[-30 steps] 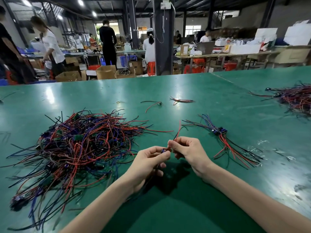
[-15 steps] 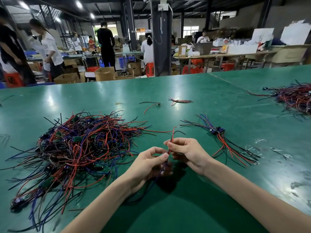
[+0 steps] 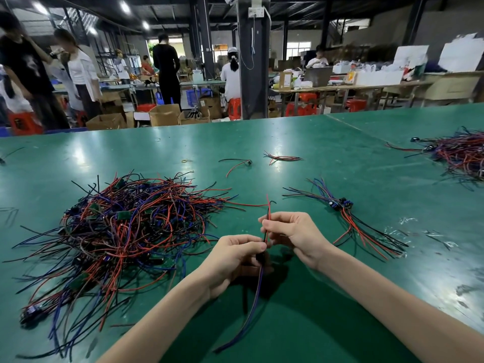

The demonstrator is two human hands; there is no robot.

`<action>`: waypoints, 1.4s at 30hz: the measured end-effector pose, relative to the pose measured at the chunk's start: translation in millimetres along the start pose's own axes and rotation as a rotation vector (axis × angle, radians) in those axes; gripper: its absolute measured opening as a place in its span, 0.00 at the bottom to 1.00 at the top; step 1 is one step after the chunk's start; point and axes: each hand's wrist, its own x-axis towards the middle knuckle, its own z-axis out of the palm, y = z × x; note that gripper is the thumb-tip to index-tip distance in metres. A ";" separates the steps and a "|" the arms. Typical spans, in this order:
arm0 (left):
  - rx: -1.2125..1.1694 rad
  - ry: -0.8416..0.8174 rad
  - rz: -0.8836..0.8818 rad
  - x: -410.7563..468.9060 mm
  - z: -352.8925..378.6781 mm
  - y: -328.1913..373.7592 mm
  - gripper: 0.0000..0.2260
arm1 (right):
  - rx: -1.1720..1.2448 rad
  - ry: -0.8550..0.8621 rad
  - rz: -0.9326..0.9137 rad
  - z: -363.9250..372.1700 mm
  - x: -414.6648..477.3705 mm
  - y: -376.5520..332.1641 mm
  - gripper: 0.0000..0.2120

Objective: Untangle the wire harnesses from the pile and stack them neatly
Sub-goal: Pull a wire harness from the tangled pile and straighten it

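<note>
Low at six o'clock, left hand (image 3: 230,254) and right hand (image 3: 294,234) both pinch one harness (image 3: 267,205), its length running twelve to six; the stack (image 3: 349,218) lies at two o'clock, nearer the right.

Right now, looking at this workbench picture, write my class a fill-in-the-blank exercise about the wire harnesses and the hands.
1. The big tangled pile lies on the ____ side of the table.
2. The left hand and the right hand together pinch ____ harness.
3. The sorted bunch lies to the ____ of the right hand.
4. The table's surface is coloured ____.
Missing words: left; one; right; green.
</note>
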 end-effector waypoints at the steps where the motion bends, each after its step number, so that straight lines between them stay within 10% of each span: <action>1: 0.015 0.011 -0.004 0.1 0.5 0.3 0.03 | 0.013 0.026 -0.004 -1.8 1.8 -2.5 0.04; 30: 0.063 0.051 0.013 2.9 6.1 -3.9 0.06 | -0.021 0.330 -0.052 -35.7 24.5 -10.6 0.07; 42: 0.094 0.093 0.004 -2.3 7.9 -4.3 0.07 | 0.231 0.184 -0.049 -39.3 20.5 -18.8 0.06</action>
